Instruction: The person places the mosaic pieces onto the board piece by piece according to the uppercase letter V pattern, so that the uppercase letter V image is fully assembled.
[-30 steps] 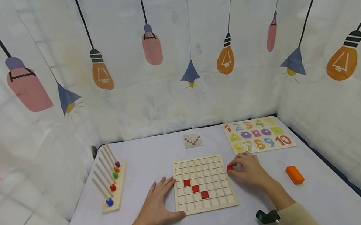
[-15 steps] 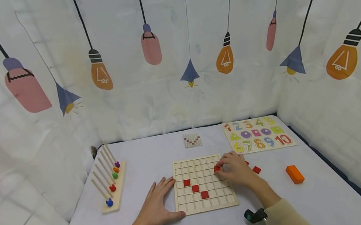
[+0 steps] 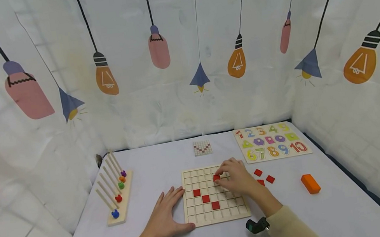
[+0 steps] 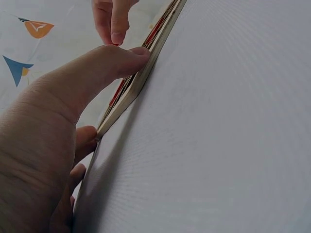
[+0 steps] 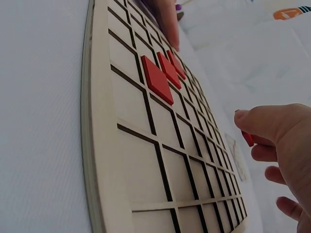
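A square wooden grid board [image 3: 201, 219] lies on the table, with red square tiles [image 3: 206, 198] set in three of its cells along a diagonal. My left hand [image 3: 167, 217] rests at the board's left side, fingers spread along the edge and thumb at the near left corner. Over the upper right part of the grid, my right hand [image 3: 236, 176] pinches another red tile [image 3: 216, 177] between thumb and fingertips. In the right wrist view, that pinched tile [image 5: 249, 139] shows partly behind the thumb, raised over the board.
Loose red tiles [image 3: 270, 179] lie right of the board, with an orange block [image 3: 310, 184] farther right. A small pattern card [image 3: 202, 148] and a number-and-shape board [image 3: 261, 157] are at the back. A peg stand [image 3: 128, 192] with coloured beads stands at left.
My right hand has carried the pinched red tile leftward from beside the board to over its grid, uncovering loose tiles on the table. The left hand has stayed in place.
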